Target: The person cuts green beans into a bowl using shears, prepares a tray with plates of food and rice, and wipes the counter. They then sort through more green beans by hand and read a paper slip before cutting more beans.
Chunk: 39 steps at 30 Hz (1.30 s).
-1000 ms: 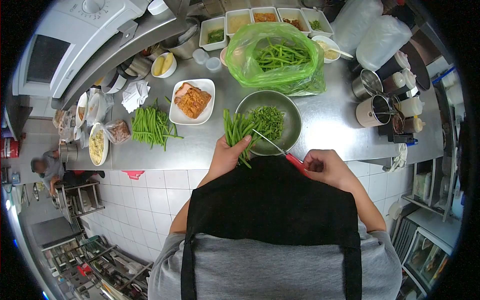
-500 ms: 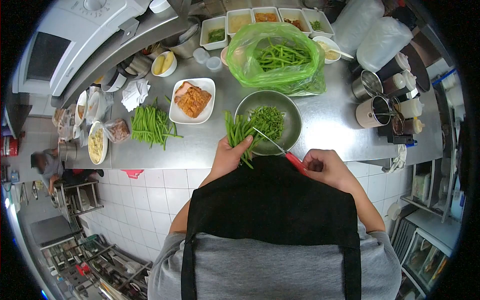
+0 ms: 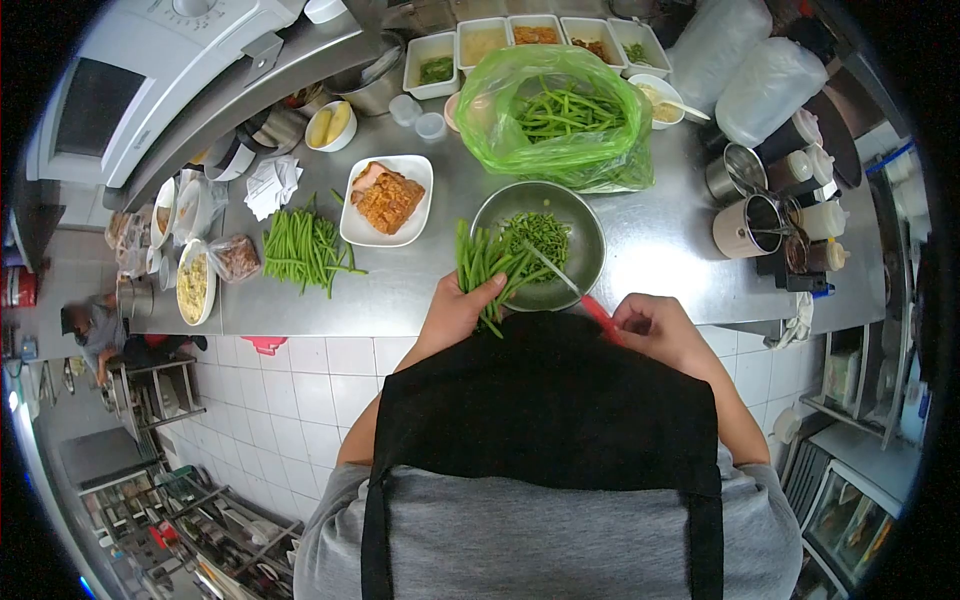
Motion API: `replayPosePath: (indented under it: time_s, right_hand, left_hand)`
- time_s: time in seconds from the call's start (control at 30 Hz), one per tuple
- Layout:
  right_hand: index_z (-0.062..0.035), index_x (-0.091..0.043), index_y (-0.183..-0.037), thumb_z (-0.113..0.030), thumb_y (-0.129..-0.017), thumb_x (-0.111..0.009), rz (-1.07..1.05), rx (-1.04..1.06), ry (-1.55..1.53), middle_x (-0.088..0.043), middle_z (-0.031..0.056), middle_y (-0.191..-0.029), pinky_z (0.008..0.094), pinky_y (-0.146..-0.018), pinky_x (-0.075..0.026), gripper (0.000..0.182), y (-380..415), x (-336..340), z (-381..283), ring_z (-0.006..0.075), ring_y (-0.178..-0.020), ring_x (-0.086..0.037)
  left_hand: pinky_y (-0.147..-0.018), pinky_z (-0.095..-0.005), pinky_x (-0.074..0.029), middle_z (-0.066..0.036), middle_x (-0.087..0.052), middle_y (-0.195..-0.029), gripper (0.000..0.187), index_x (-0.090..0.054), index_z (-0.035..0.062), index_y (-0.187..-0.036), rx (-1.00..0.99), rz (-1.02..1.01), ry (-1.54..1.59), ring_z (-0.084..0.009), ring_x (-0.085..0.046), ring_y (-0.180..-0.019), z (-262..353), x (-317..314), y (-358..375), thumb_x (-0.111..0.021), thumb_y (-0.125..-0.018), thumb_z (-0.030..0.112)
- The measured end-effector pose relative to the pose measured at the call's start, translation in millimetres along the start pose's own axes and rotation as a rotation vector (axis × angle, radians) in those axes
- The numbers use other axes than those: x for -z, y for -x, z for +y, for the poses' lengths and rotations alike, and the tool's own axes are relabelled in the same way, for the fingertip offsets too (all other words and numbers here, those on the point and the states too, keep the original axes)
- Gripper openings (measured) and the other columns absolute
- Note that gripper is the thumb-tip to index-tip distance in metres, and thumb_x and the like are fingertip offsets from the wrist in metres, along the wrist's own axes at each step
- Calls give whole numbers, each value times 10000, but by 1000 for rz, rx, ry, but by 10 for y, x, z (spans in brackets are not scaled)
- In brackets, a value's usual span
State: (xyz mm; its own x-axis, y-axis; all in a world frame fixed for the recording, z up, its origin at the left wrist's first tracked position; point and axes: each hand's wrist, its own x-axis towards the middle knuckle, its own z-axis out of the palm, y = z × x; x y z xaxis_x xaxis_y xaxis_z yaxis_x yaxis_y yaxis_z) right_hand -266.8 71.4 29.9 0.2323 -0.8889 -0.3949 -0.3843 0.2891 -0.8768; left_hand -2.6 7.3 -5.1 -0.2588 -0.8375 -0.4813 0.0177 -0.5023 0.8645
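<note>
A bunch of long green beans [image 3: 476, 262] is gripped in my left hand [image 3: 463, 305], its tips reaching over the left rim of a metal bowl [image 3: 588, 240]. Inside the bowl lies a heap of short cut green pieces [image 3: 545, 236]. My right hand [image 3: 655, 325] is closed on the red handle of scissors [image 3: 597, 310], whose metal blades point up and left over the bowl, close to the beans. Behind the bowl, an open green plastic bag [image 3: 480, 135] holds more whole beans [image 3: 570, 112].
Left of the bowl are a square white plate [image 3: 352, 226] with browned meat [image 3: 384, 198] and a pile of beans [image 3: 305, 250]. Containers [image 3: 435, 62] line the back. Metal pots [image 3: 740, 222] and bottles stand right. A person [image 3: 95, 325] is at far left.
The scissors have shifted slightly right, their blades now looking closer together. My right hand has moved a little right. My left hand still holds the beans, which have tilted slightly right.
</note>
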Motion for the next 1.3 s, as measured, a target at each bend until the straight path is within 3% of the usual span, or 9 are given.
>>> replayPosePath:
  time_s: [0.07, 0.17, 0.27, 0.67, 1.1, 1.3]
  right_hand:
    - [-26, -575, -773, -100, -737, -669, 59, 9, -4, -570, 8, -615, 220, -506, -408, 125, 3, 31, -13, 70, -540, -508]
    - [-35, -572, -768, -98, -722, -678, -11, 64, 54, -577, 8, -614, 216, -507, -415, 132, 72, 79, -207, 66, -536, -518]
    - [-41, -573, -769, -101, -716, -678, -92, 69, 47, -576, 10, -607, 223, -506, -418, 132, 41, 59, -219, 60, -546, -525]
    - [-58, -575, -751, -169, -690, -687, -53, 71, 205, -588, 34, -587, 247, -510, -436, 170, 28, 21, -229, 112, -513, -555]
    - [-60, -576, -760, -197, -666, -696, 29, 125, 308, -598, 52, -593, 280, -519, -467, 205, 36, -22, -242, 161, -523, -595]
    - [-62, -575, -758, -188, -664, -696, 43, 153, 286, -599, 52, -589, 271, -518, -471, 198, 30, -26, -244, 160, -515, -596]
  left_hand:
    - [-594, -238, -451, -62, -632, -838, 222, -577, -28, -990, -15, -18, -69, -93, -557, -669, -12, 38, -17, -620, -819, 107]
    - [-665, -247, -456, -70, -634, -877, 246, -574, -47, -1004, -221, -4, -194, -103, -567, -743, -19, 34, -34, -631, -799, 79]
    - [-711, -256, -454, -75, -635, -896, 264, -568, -58, -1018, -234, -5, -207, -112, -568, -787, -13, 22, -29, -633, -793, 64]
    - [-659, -242, -447, -60, -628, -871, 251, -578, -48, -1008, -121, -44, -154, -94, -552, -741, -18, 16, -31, -639, -787, 54]
    - [-687, -242, -453, -65, -630, -888, 268, -574, -54, -1014, -21, -77, -99, -101, -564, -765, 57, -34, 14, -649, -787, 67]
    - [-706, -245, -453, -66, -631, -903, 262, -574, -52, -1018, -63, -80, -83, -104, -566, -786, 16, -11, -8, -643, -791, 58]
